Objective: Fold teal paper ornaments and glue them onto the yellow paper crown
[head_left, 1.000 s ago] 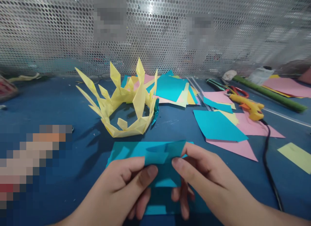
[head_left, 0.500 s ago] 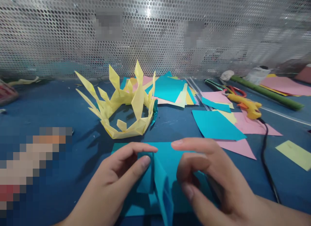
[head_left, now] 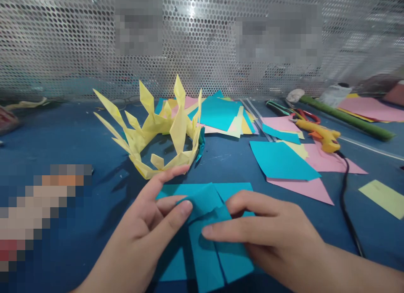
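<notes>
Folded paper (head_left: 206, 255), blue, over a blue sheet (head_left: 240, 187) on the counter (head_left: 78, 133). The left hand (head_left: 154, 225) pinches its upper left corner; the right hand (head_left: 271, 230) grips its right side, some fingertips hidden behind it. The hands and paper partly cover the sheet; pixelation obscures the left.

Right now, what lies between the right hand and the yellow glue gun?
Between the right hand and yellow glue gun, the head view shows a turquoise paper sheet partly covering pink paper.
</notes>
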`<state>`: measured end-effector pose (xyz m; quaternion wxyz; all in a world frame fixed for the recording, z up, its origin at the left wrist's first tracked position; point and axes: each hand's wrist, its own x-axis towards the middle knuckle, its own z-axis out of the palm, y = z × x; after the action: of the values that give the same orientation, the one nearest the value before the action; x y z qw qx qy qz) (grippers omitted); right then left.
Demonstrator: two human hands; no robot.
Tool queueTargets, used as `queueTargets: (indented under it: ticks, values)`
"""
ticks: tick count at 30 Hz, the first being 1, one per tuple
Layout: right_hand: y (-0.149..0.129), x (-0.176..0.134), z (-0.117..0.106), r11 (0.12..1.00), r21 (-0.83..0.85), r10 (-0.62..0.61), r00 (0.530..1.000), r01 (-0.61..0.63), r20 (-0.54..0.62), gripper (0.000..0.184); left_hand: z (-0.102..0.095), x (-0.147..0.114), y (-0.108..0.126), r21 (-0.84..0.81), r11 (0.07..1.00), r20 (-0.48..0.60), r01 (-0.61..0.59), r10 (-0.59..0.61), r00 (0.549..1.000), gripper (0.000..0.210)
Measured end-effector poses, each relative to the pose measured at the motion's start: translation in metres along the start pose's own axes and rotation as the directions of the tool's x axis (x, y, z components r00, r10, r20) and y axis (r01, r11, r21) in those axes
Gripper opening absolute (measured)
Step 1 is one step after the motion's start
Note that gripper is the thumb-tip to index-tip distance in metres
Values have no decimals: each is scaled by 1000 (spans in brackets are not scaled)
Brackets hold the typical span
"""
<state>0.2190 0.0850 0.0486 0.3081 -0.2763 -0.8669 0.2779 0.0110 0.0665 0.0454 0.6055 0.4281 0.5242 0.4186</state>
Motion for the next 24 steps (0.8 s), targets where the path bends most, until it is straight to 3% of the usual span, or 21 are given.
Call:
queueTargets:
  ticks: [4,8,14,21,24]
  values:
    - [3,4,3,996,78,39,987,-52,154,30,-3,2,-2,35,999,-88,-10,13,996,27]
    - [2,5,4,978,175,89,987,-111,131,21,-6,1,-7,213,975,-138,-62,92,986,8]
    - [2,6,3,917,304,242,966,-258,92,15,-9,-3,-10,247,964,-27,-99,109,994,20]
    - [6,8,3,837,433,275,941,-335,197,35,-4,0,-5,21,1000,7,-22,21,1000,25]
    - [6,9,3,796,476,310,927,-374,209,31,0,1,-2,-40,999,23,10,-9,1000,29]
